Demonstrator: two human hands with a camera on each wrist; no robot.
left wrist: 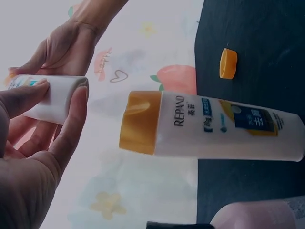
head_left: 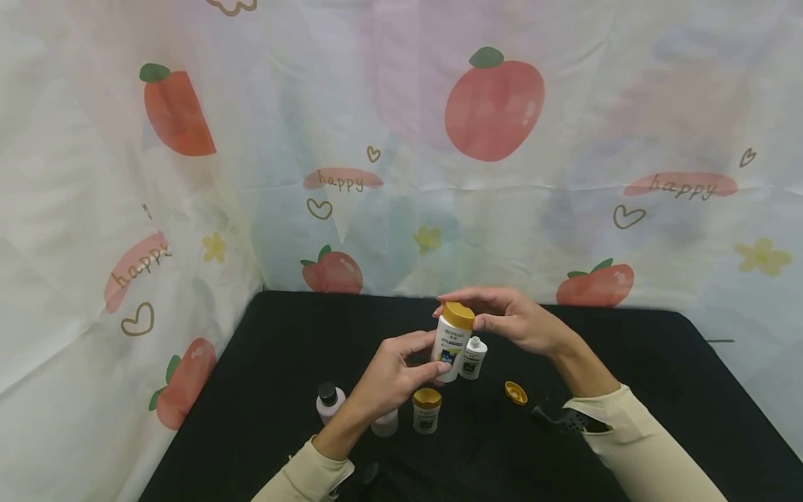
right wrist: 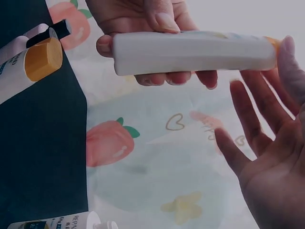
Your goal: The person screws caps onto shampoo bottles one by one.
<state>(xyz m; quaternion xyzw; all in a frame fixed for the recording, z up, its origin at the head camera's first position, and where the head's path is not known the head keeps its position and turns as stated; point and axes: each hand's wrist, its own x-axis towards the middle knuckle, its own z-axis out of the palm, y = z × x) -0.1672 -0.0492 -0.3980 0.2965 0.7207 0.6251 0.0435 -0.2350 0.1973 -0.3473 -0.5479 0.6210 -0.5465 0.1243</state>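
A white shampoo bottle (head_left: 449,340) with a gold cap (head_left: 459,315) is held up above the black table, label towards the head view. My left hand (head_left: 399,366) grips its lower body, thumb across the front and fingers behind. At the top, my right hand (head_left: 519,322) pinches the cap between thumb and fingers; its other fingers spread loosely in the right wrist view. Just behind the held bottle stands a white bottle (head_left: 473,360), its narrow neck uncovered. A loose gold cap (head_left: 516,393) lies to the right of it.
Nearer me stands another gold-capped white bottle (head_left: 426,413). Left of it are a pale pink bottle (head_left: 331,404) with a black cap and a second pale bottle (head_left: 385,424), partly hidden by my left arm. A printed curtain (head_left: 401,209) hangs behind the table.
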